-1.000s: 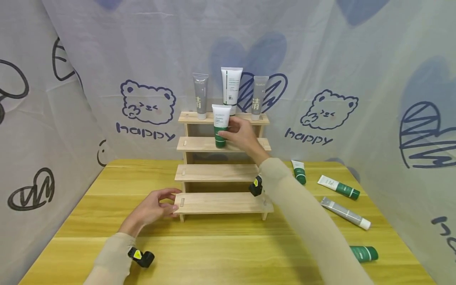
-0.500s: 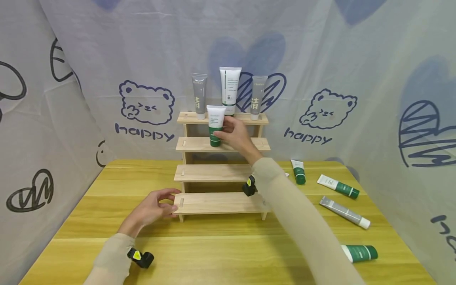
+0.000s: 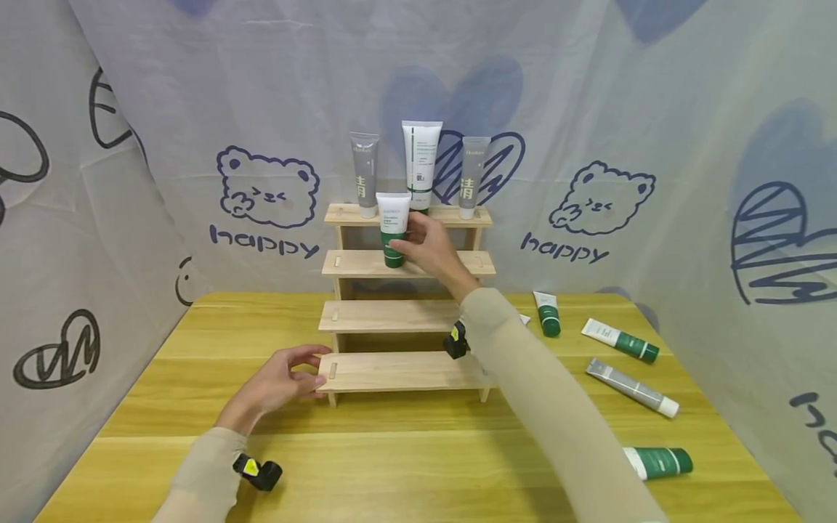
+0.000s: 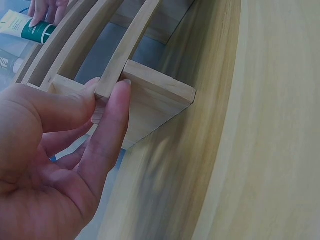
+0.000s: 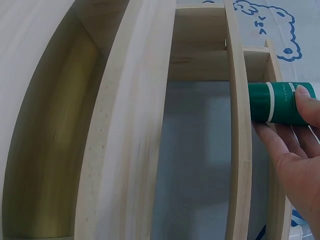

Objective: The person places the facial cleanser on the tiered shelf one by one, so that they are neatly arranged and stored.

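Observation:
My right hand point(image 3: 431, 247) grips a white-and-green squeeze tube point(image 3: 394, 229) by its lower part, cap down, at the second shelf from the top of a stepped wooden display rack point(image 3: 392, 316). In the right wrist view the tube's green cap end point(image 5: 260, 102) is right at the shelf edge, thumb on one side and fingers on the other. My left hand point(image 3: 281, 381) pinches the left end of the bottom shelf; in the left wrist view, thumb and forefinger hold the board's corner point(image 4: 112, 82).
On the top shelf stand a grey tube point(image 3: 365, 174), a large white tube point(image 3: 421, 160) and another grey tube point(image 3: 472, 178). Several tubes lie on the table at the right, among them a grey one point(image 3: 631, 387) and a green-capped one point(image 3: 620, 340). A printed curtain point(image 3: 261, 73) hangs behind.
The right hand has moved the white-and-green tube slightly left along the second shelf, then stays nearly still. The left hand keeps its hold on the rack.

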Available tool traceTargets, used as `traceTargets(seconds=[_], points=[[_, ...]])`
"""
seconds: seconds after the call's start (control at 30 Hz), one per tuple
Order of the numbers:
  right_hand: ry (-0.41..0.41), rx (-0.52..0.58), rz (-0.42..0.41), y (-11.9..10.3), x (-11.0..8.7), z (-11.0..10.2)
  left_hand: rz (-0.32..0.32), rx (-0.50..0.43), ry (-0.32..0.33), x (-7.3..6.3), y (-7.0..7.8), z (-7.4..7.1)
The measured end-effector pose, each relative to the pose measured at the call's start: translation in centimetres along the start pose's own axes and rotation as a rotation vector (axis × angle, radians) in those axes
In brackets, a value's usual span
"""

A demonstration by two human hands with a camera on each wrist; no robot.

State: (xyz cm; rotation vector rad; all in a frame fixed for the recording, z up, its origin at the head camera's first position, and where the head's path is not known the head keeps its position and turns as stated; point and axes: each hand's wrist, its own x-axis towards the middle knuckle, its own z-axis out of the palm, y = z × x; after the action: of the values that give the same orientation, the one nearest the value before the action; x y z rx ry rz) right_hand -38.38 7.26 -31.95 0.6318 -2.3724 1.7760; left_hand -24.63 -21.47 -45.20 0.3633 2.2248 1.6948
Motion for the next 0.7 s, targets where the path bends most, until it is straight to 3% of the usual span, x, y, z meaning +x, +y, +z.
traceTargets(seconds=[0.37,0.7], points=[[-0.012,-0.023,-0.024,-0.05,-0.09,-0.08,0.004,0.01,0.002,0.16,-0.12,-0.15],[-0.064,-0.059,0.022,-0.48,-0.83,-0.81,0.003,0.003,-0.007,-0.03,-0.02,-0.08]])
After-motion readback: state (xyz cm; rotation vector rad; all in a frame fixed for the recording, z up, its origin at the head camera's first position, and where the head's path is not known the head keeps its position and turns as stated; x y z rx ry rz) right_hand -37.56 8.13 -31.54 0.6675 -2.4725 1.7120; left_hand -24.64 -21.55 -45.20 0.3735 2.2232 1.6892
